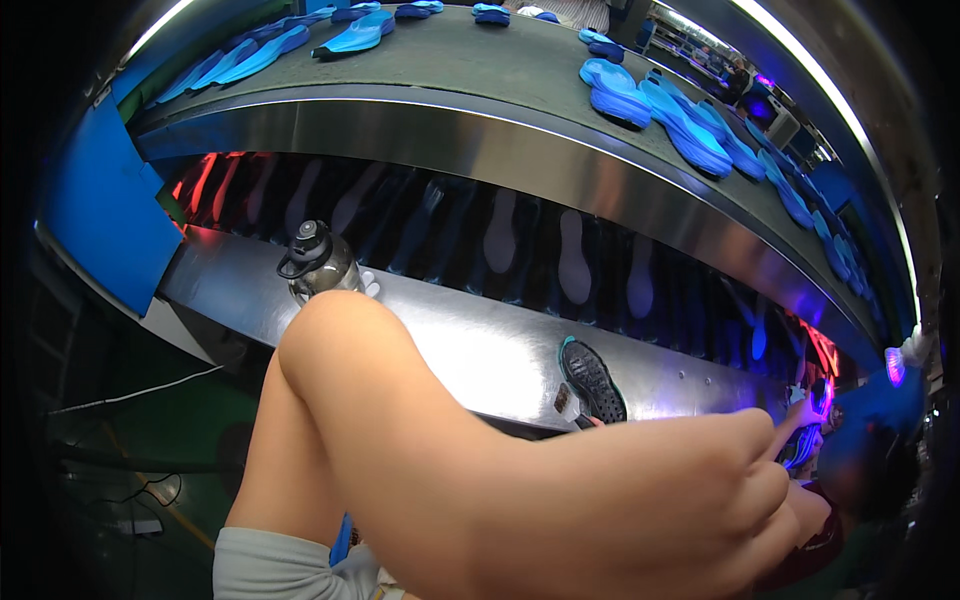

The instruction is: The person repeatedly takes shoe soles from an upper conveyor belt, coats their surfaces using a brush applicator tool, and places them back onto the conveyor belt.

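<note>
My left arm is bent across the lower view, elbow up, close to the camera. My left hand [765, 490] is closed in a fist at its right end, knuckles outward. Its palm side is hidden, so I cannot see what it holds, if anything. Beyond the forearm a black shoe sole [595, 375] with a teal edge lies on the metal shelf. A small flat brush [570, 403] overlaps the sole's near left edge. Beside the brush handle a bit of my right hand [598, 422] shows, closed at the handle; my forearm hides the rest.
A dark, see-through bottle [322, 265] stands on the metal shelf [450, 350] at left. Above, a green conveyor belt [460, 60] carries several blue insoles [690, 130]. A co-worker's hand [800, 410] is at the right. A cable [140, 395] hangs at the left above the green floor.
</note>
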